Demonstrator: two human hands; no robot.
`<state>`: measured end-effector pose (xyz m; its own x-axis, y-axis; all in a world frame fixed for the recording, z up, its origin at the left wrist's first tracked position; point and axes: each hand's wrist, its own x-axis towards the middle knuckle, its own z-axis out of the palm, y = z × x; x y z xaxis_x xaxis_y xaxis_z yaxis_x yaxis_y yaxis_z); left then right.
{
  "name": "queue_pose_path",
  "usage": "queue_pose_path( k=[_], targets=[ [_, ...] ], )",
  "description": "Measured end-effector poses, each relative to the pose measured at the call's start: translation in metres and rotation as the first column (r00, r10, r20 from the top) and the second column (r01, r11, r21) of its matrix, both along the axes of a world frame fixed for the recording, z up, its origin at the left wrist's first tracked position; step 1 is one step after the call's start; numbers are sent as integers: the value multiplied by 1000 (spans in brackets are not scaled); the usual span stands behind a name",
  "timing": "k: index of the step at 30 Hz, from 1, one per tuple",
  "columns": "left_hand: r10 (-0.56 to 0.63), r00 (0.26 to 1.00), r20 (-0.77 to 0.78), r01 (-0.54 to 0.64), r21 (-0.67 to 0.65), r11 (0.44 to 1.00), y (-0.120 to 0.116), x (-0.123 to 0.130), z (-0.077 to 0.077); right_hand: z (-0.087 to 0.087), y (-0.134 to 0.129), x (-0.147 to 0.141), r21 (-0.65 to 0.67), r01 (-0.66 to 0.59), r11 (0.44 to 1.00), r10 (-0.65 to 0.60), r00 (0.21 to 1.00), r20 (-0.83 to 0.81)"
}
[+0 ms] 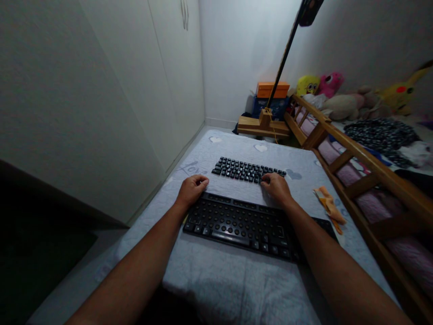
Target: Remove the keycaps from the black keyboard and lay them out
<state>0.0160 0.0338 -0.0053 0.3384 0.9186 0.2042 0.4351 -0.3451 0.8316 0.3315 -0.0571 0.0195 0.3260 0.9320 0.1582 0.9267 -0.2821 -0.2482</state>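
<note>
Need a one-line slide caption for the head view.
Right hand at rows of loose black keycaps; left hand near the far-left corner of a black keyboard missing many keycaps.

Cursive "Love" on the pale blue cloth.

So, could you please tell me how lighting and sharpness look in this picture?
In the head view, light is dim, brightest on the back wall, nearly black at lower left; glare streaks the keyboard spacebar; farther keycaps are too soft to read; edges look stretched.
</note>
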Motion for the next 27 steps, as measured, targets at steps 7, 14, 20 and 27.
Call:
queue_pose_path(
  k=[7,14,20,27],
  targets=[
    [-11,1000,-10,11,-17,1000,-3,-1,2,-3,-2,-1,-1,3,1000,-3,1000,29],
    [-6,1000,-22,5,-22,1000,-3,0,4,-4,-2,-2,20,-8,1000,7,999,31],
    [-16,999,-33,15,-24,1000,-3,0,4,-5,-3,-2,13,-8,1000,8,999,39],
    [-11,1000,-27,10,-34,999,-4,0,5,-4,-5,-4,20,-10,1000,8,999,52]
  ],
)
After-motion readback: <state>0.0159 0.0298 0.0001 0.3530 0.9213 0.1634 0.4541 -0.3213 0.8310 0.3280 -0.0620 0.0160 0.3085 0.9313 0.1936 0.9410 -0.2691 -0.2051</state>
